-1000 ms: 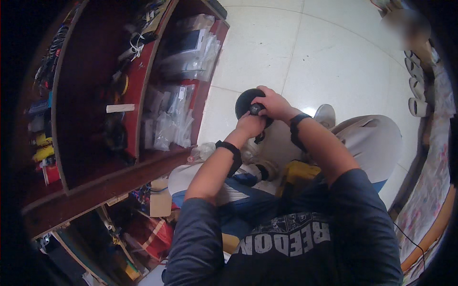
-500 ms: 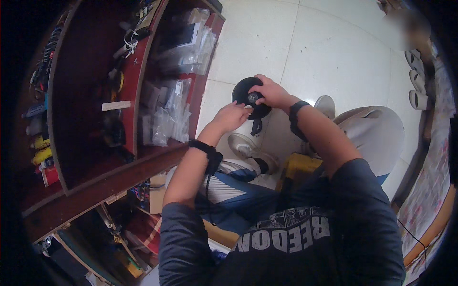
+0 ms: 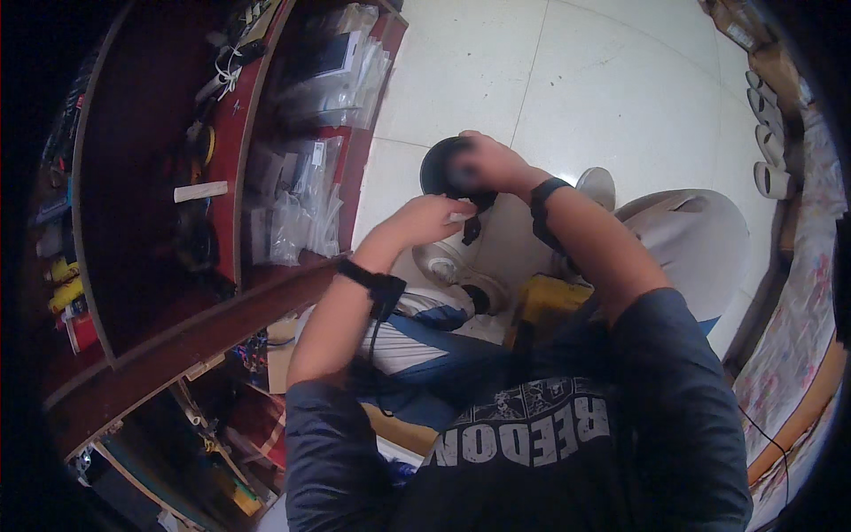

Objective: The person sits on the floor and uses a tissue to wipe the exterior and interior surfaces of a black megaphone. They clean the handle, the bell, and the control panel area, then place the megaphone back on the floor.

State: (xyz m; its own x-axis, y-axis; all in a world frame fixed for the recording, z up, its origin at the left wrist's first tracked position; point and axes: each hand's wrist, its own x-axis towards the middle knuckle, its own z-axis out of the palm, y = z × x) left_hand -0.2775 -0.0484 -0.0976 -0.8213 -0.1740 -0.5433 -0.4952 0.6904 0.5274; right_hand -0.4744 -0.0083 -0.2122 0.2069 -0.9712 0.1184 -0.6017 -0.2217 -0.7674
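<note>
A black, round, bowl-shaped thing (image 3: 432, 168) is held above the pale floor, in front of my feet. My right hand (image 3: 496, 167) grips it at its far right, fingers over the rim; the fingers and the middle of the thing are smeared by motion. Just below its near edge, my left hand (image 3: 428, 219) pinches a small whitish piece (image 3: 459, 215), perhaps folded tissue or cloth, between thumb and fingers. A short black dangling part (image 3: 472, 230) shows beside the left fingertips; what it joins is hidden.
A dark red shelf unit (image 3: 239, 177) with clear plastic packets (image 3: 306, 199) stands at the left. A yellow and black box (image 3: 550, 306) sits between my legs. Several pale slippers (image 3: 773, 180) line the right side, near a flower-patterned cover (image 3: 798, 310).
My left hand has drawn back from the middle of the black round thing to its near edge, carrying the whitish piece. My right hand has moved over the middle and blurred.
</note>
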